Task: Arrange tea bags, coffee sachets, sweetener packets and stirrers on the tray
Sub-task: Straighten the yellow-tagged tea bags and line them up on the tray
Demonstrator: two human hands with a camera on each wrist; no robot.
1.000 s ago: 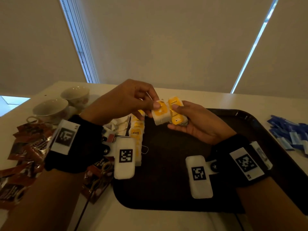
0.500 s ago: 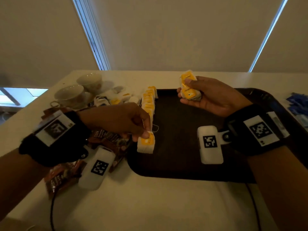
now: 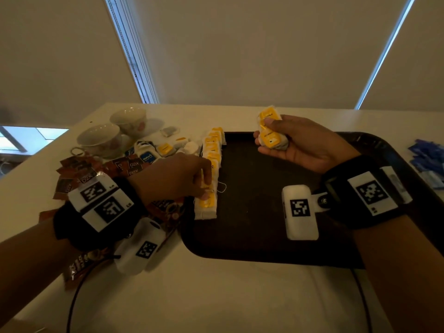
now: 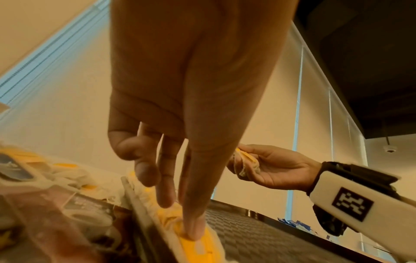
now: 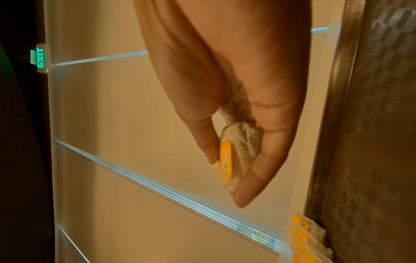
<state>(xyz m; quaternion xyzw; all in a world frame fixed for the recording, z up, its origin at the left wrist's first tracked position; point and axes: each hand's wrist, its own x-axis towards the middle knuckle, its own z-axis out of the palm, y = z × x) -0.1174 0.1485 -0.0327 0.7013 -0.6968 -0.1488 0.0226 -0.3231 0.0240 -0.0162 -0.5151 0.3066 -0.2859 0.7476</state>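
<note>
A row of yellow-tagged tea bags (image 3: pixel 212 159) runs along the left edge of the dark tray (image 3: pixel 252 236). My left hand (image 3: pixel 204 191) reaches down to the row's near end. Its straight fingertips (image 4: pixel 194 231) press on the nearest tea bag (image 3: pixel 206 205), which lies flat on the tray. My right hand (image 3: pixel 283 131) hovers over the tray's far side, palm up. It grips a small bundle of tea bags (image 3: pixel 270 138) between thumb and fingers. The right wrist view shows that bundle (image 5: pixel 231 156) pinched.
Two teacups (image 3: pixel 101 138) stand at the back left. In front of them lie loose tea bags and a blue-labelled packet (image 3: pixel 146 156). Brown coffee sachets (image 3: pixel 79 171) are heaped left of the tray, under my left wrist. Blue packets (image 3: pixel 427 157) lie right of the tray.
My left hand took one tea bag from the right hand's bundle, carried it down to the row's near end and laid it there. The right hand stayed over the tray.
</note>
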